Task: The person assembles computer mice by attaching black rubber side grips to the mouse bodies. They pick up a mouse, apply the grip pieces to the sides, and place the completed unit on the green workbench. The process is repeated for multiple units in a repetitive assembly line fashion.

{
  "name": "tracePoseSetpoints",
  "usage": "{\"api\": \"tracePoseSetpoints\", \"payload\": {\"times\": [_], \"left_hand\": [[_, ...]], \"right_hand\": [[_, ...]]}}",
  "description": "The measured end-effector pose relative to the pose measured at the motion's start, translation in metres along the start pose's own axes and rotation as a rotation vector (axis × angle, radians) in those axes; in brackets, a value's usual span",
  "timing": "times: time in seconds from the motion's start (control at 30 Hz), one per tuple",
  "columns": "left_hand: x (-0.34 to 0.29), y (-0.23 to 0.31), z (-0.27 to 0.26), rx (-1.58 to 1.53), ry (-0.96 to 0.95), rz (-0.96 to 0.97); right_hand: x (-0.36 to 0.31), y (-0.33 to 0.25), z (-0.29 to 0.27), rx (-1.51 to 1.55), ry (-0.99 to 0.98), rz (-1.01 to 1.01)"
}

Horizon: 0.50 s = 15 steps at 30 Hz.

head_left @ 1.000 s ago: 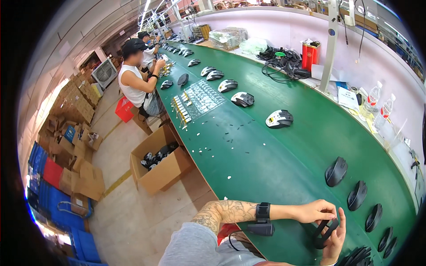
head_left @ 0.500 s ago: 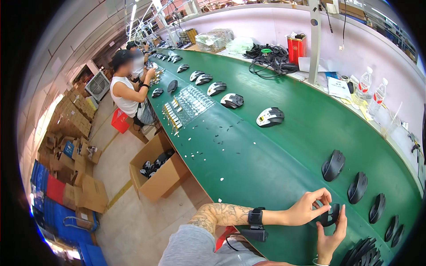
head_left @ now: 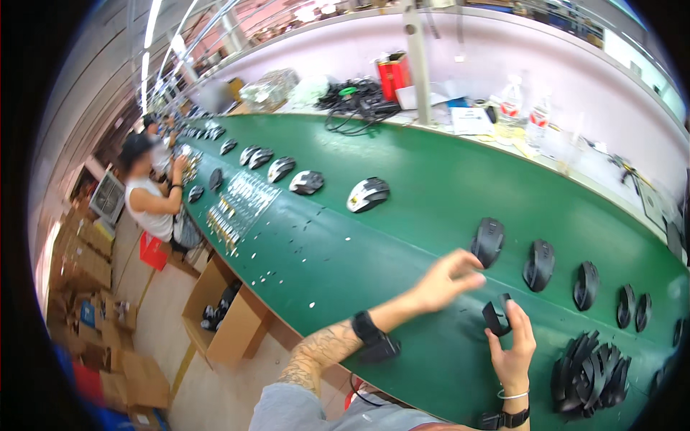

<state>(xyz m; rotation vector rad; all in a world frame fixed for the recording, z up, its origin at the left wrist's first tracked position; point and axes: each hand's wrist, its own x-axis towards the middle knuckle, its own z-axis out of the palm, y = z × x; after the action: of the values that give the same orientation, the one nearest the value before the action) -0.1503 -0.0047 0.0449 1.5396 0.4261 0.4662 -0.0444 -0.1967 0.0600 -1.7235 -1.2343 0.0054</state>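
Right hand (head_left: pixel 513 349) pinches a black plastic piece (head_left: pixel 494 317), best gripped lightly; left hand (head_left: pixel 444 281) hangs open near a mouse (head_left: pixel 489 241).

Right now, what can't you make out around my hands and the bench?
In the head view:
Black part: partly hidden by the right hand gripping it.
Left hand: contact with the black mouse is unclear; fingertips overlap it.
Piled black pieces: count hidden by overlap.
White bits: too small to identify.
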Motion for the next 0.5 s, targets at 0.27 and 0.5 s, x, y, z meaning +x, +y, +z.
{"api": "tracePoseSetpoints", "payload": {"times": [0.27,0.5], "left_hand": [[0.071,-0.025,-0.224,1.401,0.775,-0.330],[0.060,-0.015,-0.199,1.098,0.829,0.038]], "right_hand": [[0.001,0.016,-0.021,-0.040,0.034,-0.083],[-0.003,0.024,-0.016,-0.052,0.063,-0.098]]}}
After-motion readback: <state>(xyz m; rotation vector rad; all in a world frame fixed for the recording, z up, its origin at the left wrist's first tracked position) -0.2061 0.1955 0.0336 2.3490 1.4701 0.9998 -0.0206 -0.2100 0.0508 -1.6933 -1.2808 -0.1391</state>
